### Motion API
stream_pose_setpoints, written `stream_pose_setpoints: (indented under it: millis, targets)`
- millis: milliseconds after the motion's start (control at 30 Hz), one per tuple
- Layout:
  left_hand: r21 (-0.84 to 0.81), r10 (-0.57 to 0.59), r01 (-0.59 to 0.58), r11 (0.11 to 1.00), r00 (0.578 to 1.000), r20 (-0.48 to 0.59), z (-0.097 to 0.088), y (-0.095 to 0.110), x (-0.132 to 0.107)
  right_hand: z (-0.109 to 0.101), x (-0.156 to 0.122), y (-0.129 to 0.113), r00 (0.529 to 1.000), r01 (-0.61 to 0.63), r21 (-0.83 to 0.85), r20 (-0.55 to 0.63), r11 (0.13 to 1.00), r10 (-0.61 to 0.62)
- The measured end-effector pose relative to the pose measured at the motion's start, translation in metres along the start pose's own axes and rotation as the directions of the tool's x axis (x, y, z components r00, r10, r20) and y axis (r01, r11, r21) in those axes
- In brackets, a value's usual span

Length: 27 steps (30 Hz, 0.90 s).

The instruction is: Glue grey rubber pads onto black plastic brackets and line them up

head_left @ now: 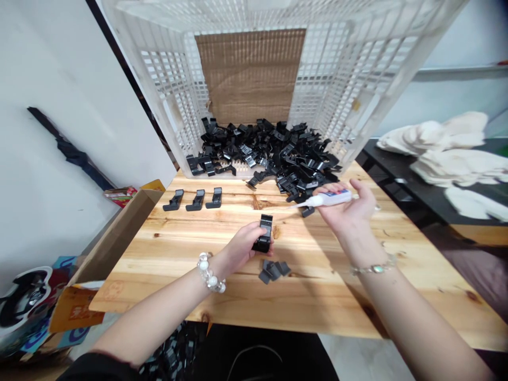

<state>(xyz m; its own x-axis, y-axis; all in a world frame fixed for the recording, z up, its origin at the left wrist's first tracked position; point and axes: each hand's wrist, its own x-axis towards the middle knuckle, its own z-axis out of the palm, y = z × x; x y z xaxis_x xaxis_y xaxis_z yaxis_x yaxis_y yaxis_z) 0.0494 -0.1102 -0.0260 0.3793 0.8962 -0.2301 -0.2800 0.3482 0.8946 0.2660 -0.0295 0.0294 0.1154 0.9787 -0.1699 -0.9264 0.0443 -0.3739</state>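
Observation:
My left hand (246, 242) is closed around a black plastic clip (265, 226), its thumb lying on the front of the part. In my right hand (349, 206) lies a small white glue bottle (329, 199) with a blue and red label. Its thin nozzle points left, above the wooden table and apart from the clip. Just below my left hand, several flat dark grey pads (273, 270) lie in a small heap. Three similar black clips stand in a row at the left: one nearest the table edge (173, 200), a middle one (195, 200), and a right one (214, 198).
A white plastic crate (367, 106) lies on its side at the back of the wooden table (159, 275), with a pile of black clips (273, 151) spilling from it. White gloves (448, 143) rest on a dark surface at right. A cardboard box (115, 233) stands at left.

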Motion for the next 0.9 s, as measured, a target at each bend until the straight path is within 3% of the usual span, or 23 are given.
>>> stream_pose_setpoints:
  millis: [467,700,900]
  targets:
    - [-0.004,-0.006,0.006,1.000,1.000,-0.002,0.000,-0.001,0.001,-0.012,0.007,0.015,0.952,-0.159,-0.082,-0.277,0.984,0.131]
    - [0.004,-0.028,0.028,1.000,0.997,-0.070,0.008,0.007,0.000,-0.025,0.010,0.023,0.956,-0.223,-0.066,-0.212,0.973,0.205]
    - [0.002,-0.018,0.018,1.000,0.998,-0.062,0.009,0.009,-0.001,-0.021,-0.005,0.025,0.957,-0.283,-0.339,-0.036,0.897,0.289]
